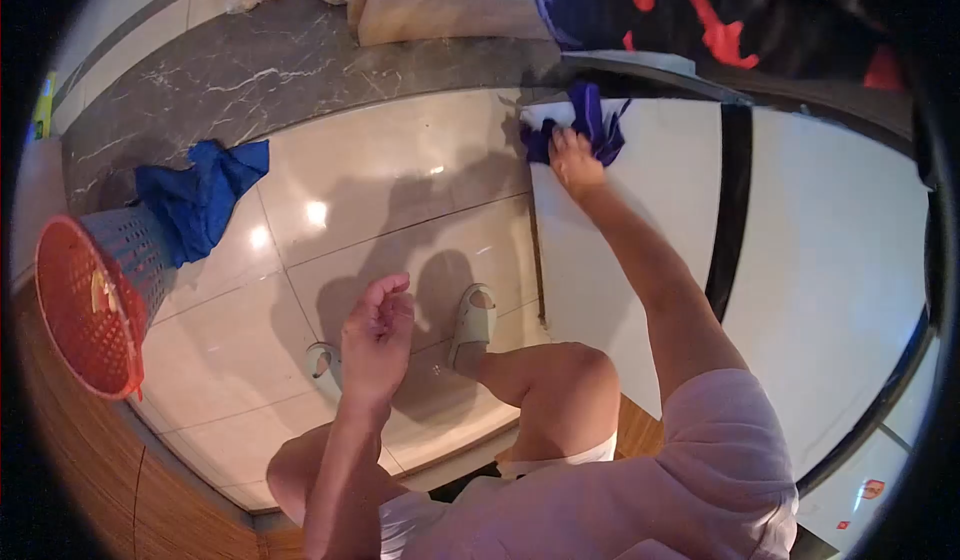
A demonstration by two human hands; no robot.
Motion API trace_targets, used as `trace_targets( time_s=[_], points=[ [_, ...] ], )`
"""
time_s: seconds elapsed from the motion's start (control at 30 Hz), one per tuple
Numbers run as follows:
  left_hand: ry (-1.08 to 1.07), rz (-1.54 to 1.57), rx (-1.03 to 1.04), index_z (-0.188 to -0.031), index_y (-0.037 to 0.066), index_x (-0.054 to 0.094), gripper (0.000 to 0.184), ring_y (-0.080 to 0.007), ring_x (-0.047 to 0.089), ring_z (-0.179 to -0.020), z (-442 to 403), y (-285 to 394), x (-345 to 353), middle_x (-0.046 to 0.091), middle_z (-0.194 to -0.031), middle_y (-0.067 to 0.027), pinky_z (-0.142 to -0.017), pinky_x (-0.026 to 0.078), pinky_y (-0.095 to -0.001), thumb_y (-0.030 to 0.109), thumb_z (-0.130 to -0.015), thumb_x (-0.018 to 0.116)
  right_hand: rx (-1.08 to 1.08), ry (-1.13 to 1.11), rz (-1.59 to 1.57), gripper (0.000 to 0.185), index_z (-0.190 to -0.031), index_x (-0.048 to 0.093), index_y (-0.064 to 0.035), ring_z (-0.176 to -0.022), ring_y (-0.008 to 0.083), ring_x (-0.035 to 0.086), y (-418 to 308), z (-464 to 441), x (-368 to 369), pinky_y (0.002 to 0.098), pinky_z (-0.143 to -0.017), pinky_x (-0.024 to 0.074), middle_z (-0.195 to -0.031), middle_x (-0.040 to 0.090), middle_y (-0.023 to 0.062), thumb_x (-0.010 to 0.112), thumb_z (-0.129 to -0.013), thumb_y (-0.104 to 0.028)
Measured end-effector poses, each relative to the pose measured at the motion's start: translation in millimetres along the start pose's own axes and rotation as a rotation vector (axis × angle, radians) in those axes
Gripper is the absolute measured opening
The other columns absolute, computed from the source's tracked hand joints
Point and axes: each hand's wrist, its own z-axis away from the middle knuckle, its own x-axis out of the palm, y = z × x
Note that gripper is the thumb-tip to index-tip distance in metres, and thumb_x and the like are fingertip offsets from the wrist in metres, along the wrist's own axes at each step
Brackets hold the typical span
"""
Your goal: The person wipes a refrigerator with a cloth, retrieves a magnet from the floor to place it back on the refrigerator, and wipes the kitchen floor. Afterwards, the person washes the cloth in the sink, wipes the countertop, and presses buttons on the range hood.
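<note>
A dark purple cloth (603, 130) lies bunched against the upper left corner of a white panel (630, 250). My right hand (575, 163) presses on it, with the fingers wrapped into its folds. Above my knees, over the tiled floor, my left hand (383, 320) hangs in the air with its fingers curled, and no object shows in it. The inside of its curl is partly hidden.
An orange-red basket (70, 310) lies tipped at the left, beside a blue cloth (205, 195) on the floor. Dark fabric with red shapes (780, 20) hangs at the upper right. My slippered feet rest on the tiles (350, 190).
</note>
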Motion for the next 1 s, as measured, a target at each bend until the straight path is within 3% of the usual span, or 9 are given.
trace_targets(
  time_s=[0.03, 0.17, 0.33, 0.47, 0.53, 0.57, 0.7, 0.83, 1.0],
  points=[
    [-0.03, 0.001, 0.029, -0.11, 0.002, 0.059, 0.023, -0.0113, 0.06, -0.082, -6, 7, -2, 0.065, -0.092, -0.0067, -0.073, 0.048, -0.0245, 0.008, -0.088, 0.055, 0.136, 0.179, 0.056, 0.032, -0.109, 0.059, -0.0024, -0.118, 0.0304, 0.046, -35, 37, 16, 0.0392, -0.08, 0.0481, -0.128, 0.05, 0.0148, 0.051, -0.083, -0.019],
    [-0.062, -0.143, 0.223, -0.11, 0.002, 0.058, 0.024, -0.0136, 0.061, -0.079, -28, 23, -6, 0.065, -0.092, -0.0088, -0.073, 0.049, -0.0268, 0.009, -0.087, 0.056, -0.033, -0.526, -0.311, 0.033, -0.111, 0.059, -0.0024, -0.11, 0.0292, 0.049, -128, 216, -35, 0.0373, -0.079, 0.0488, -0.122, 0.052, 0.015, 0.05, -0.084, -0.019],
    [-0.071, -0.308, 0.221, -0.109, 0.003, 0.059, 0.023, -0.0139, 0.061, -0.079, -44, 28, -21, 0.065, -0.091, -0.0087, -0.072, 0.049, -0.0272, 0.009, -0.087, 0.057, -0.238, -0.798, -0.489, 0.033, -0.113, 0.057, -0.0024, -0.1, 0.0277, 0.053, -156, 316, -105, 0.0349, -0.079, 0.0496, -0.114, 0.055, 0.0152, 0.048, -0.086, -0.019],
    [-0.05, -0.358, 0.262, -0.109, 0.002, 0.059, 0.023, -0.0131, 0.06, -0.078, -51, 25, -25, 0.064, -0.09, -0.0085, -0.069, 0.049, -0.0267, 0.008, -0.087, 0.057, -0.287, -0.648, -0.296, 0.034, -0.115, 0.057, -0.0023, -0.093, 0.0265, 0.056, -137, 232, -29, 0.033, -0.078, 0.0503, -0.108, 0.058, 0.0154, 0.047, -0.087, -0.019],
    [-0.051, -0.36, 0.266, -0.109, 0.0, 0.058, 0.024, -0.013, 0.059, -0.078, -55, 25, -25, 0.064, -0.094, -0.0079, -0.067, 0.048, -0.0262, 0.007, -0.087, 0.056, -0.633, -0.426, 0.468, 0.035, -0.116, 0.056, -0.0023, -0.089, 0.0258, 0.057, -117, 146, 54, 0.0321, -0.078, 0.0506, -0.105, 0.059, 0.0155, 0.046, -0.088, -0.019],
    [-0.044, -0.374, 0.273, -0.11, 0.0, 0.058, 0.024, -0.013, 0.059, -0.079, -57, 22, -25, 0.064, -0.095, -0.0082, -0.067, 0.048, -0.0261, 0.007, -0.087, 0.056, -0.029, -0.128, 0.113, 0.036, -0.117, 0.056, -0.002, -0.095, 0.0323, 0.057, -86, 79, 30, 0.0372, -0.086, 0.0483, -0.114, 0.057, 0.0158, 0.045, -0.087, -0.018],
    [-0.004, -0.479, 0.282, -0.11, 0.0, 0.058, 0.024, -0.0133, 0.06, -0.081, -66, 18, -33, 0.064, -0.1, -0.01, -0.065, 0.048, -0.0262, 0.007, -0.086, 0.056, -0.011, -0.422, -0.041, 0.038, -0.117, 0.056, -0.0028, -0.115, 0.0311, 0.046, 7, -53, -14, 0.0362, -0.089, 0.0472, -0.124, 0.05, 0.0103, 0.048, -0.084, -0.019],
    [0.027, -0.462, 0.27, -0.109, -0.001, 0.059, 0.025, -0.0148, 0.061, -0.082, -70, 11, -40, 0.064, -0.101, -0.0108, -0.066, 0.048, -0.0268, 0.007, -0.086, 0.056, 0.163, -0.107, -0.137, 0.04, -0.118, 0.054, -0.0046, -0.104, 0.0302, 0.057, -91, 76, 37, 0.0407, -0.089, 0.0476, -0.125, 0.05, 0.0148, 0.05, -0.083, -0.022],
    [0.038, -0.453, 0.361, -0.109, 0.0, 0.058, 0.025, -0.0165, 0.061, -0.081, -62, 31, -30, 0.063, -0.102, -0.0106, -0.069, 0.049, -0.0276, 0.008, -0.086, 0.056, -0.242, -0.543, -0.392, 0.033, -0.115, 0.055, -0.0049, -0.102, 0.0269, 0.057, -163, 244, -61, 0.0438, -0.082, 0.0484, -0.118, 0.054, 0.0185, 0.048, -0.086, -0.02]
  ],
)
